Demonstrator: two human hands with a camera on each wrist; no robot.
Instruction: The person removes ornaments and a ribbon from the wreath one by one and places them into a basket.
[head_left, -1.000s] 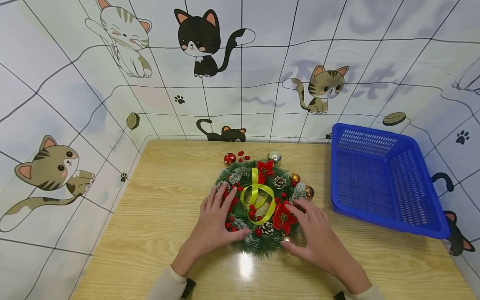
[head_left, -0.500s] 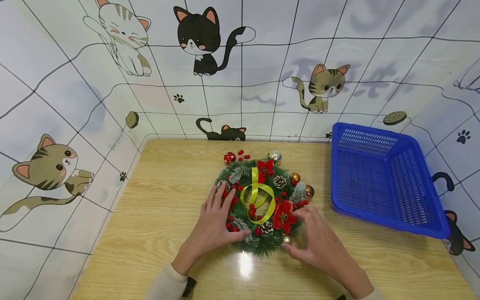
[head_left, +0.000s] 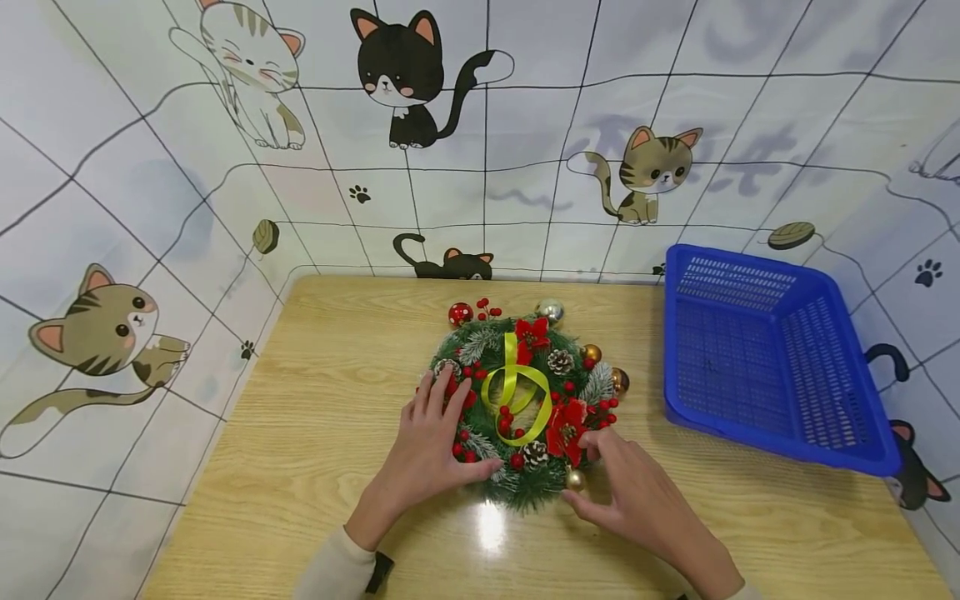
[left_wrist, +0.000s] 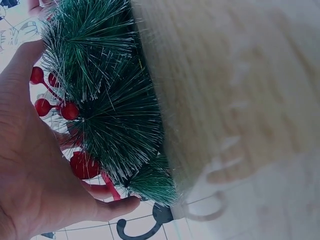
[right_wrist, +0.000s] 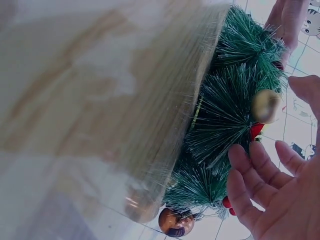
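Note:
A green Christmas wreath (head_left: 528,493) lies on the table, trimmed with red berries, pinecones and poinsettias. A yellow ribbon (head_left: 510,350) loops over its middle. My left hand (head_left: 423,446) rests on the wreath's left side, fingers spread over the top and thumb along the near edge. In the left wrist view, red berries (left_wrist: 69,110) poke out beside that palm. My right hand (head_left: 641,492) is at the lower right, its fingertips at the red poinsettia (head_left: 566,429). Its thumb is close to a small gold ball (head_left: 575,479). In the right wrist view, loosely bent fingers (right_wrist: 239,157) meet the greenery.
To the right stands a blue plastic basket (head_left: 780,450) with mesh sides. A red spotted ball (head_left: 460,314), a silver ball (head_left: 551,311) and copper balls (head_left: 619,381) stick out around the wreath's rim. A cat-printed covering (head_left: 517,150) rises behind the wooden table (head_left: 337,350).
My right hand has drawn slightly down and back from the wreath's right side, uncovering red berries and the gold ball. The left hand stays in place.

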